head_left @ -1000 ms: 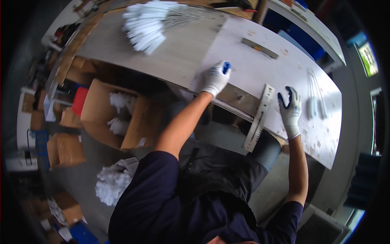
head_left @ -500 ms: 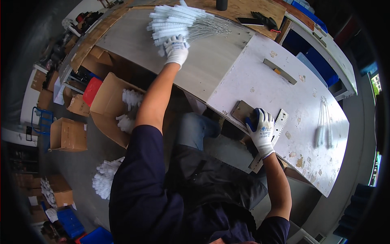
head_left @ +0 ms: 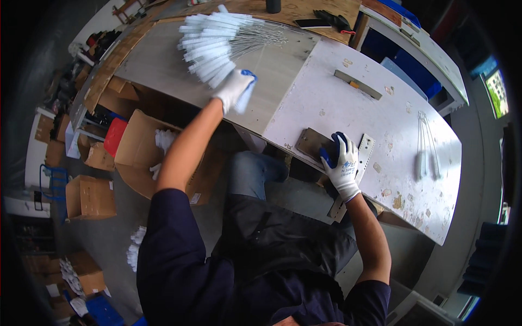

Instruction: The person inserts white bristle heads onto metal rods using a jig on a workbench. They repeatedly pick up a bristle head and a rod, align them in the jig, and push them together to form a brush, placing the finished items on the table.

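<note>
A large fan of white bristle brushes (head_left: 209, 41) with thin twisted-wire stems lies on the far left of the table. My gloved left hand (head_left: 235, 89) is closed around one white brush (head_left: 244, 103), whose bristle end hangs below the fingers, just nearer than the pile. My gloved right hand (head_left: 342, 166) rests at the table's front edge with fingers apart, its thumb side against a flat dark metal block (head_left: 313, 143). A perforated metal strip (head_left: 366, 148) runs beside that hand and partly beneath it.
A few wire brushes (head_left: 424, 157) lie at the table's right. A metal bar (head_left: 357, 85) sits farther back, and dark gloves (head_left: 333, 20) lie beyond. Below the left edge stands an open carton (head_left: 136, 144) with white brushes inside; another cardboard box (head_left: 91, 196) is on the floor.
My left hand has drawn away from the pile, nearer and slightly right, bringing one brush with it. The right hand stays by the metal block, its fingers more spread. The view has shifted a little.
</note>
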A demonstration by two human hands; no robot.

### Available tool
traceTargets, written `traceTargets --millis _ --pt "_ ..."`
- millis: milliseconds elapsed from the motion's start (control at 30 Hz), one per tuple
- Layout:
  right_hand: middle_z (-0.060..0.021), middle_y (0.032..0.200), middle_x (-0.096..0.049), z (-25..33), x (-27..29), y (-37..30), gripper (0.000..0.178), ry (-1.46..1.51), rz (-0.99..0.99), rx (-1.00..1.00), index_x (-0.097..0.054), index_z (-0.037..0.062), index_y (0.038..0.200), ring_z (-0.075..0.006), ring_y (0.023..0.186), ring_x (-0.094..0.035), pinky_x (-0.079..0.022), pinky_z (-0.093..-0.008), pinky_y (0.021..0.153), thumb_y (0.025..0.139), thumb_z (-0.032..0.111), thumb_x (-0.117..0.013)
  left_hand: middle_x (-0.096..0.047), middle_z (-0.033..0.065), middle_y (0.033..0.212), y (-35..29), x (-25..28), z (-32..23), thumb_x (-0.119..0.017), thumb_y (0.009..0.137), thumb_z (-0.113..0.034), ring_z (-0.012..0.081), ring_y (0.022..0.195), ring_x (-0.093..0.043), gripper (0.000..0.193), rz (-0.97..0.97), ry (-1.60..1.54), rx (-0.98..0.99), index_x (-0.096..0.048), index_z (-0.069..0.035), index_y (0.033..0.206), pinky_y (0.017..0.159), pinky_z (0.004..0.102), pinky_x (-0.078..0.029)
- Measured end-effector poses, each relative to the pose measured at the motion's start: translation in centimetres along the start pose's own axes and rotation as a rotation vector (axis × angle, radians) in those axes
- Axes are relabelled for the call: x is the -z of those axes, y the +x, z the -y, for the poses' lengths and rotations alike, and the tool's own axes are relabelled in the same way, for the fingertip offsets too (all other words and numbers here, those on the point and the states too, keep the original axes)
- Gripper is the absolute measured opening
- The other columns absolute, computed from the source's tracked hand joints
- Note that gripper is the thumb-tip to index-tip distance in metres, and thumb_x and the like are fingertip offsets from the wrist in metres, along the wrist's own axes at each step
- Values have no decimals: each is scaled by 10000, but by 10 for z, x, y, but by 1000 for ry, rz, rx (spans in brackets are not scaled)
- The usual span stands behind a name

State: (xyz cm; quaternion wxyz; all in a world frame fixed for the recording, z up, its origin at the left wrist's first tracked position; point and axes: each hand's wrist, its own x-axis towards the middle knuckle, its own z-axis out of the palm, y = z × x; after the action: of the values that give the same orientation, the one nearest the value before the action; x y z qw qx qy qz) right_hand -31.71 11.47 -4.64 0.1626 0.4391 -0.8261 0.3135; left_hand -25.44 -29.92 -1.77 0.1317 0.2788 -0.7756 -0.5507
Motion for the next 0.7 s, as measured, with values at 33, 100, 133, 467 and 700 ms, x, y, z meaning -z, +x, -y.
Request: traceTargets --millis 33,100,133,467,700 --pt "-145 1226 -607 -3 2 -1 548 40 -33 -8 -580 57 1235 -367 1140 -557 -436 -488 988 771 254 -796 -682 100 807 -20 -28 -6 -565 951 -109 241 678 -674 199 74 -278 64 -711 4 1025 630 349 -568" --pt "-143 1206 -615 -6 5 -1 517 73 1 10 -595 64 1209 -373 1121 -560 -442 -485 978 766 240 -795 -675 104 831 -46 -75 -14 -568 966 -82 235 718 -678 210 219 -707 154 -682 27 1104 677 358 -587" --pt "-143 1196 -619 -9 6 -2 502 85 20 17 -602 67 1196 -376 1111 -562 -445 -483 973 763 233 -795 -680 120 858 -50 -99 -13 -565 972 -78 247 756 -684 232 299 -865 182 -666 43 1142 709 384 -598" --pt "-128 1141 -647 -26 -6 -21 328 111 -21 -162 -653 53 970 -367 1123 -550 -430 -471 973 707 161 -817 -685 125 894 -54 -260 -56 -591 949 -93 262 710 -672 194 350 -949 275 -703 -6 1082 645 387 -584" --pt "-121 1070 -653 -23 -6 -20 315 109 -14 -186 -648 63 976 -357 1057 -565 -444 -464 931 720 163 -803 -667 105 1051 -45 -268 -61 -600 965 -184 231 852 -631 283 321 -801 277 -685 -45 1196 739 362 -544"
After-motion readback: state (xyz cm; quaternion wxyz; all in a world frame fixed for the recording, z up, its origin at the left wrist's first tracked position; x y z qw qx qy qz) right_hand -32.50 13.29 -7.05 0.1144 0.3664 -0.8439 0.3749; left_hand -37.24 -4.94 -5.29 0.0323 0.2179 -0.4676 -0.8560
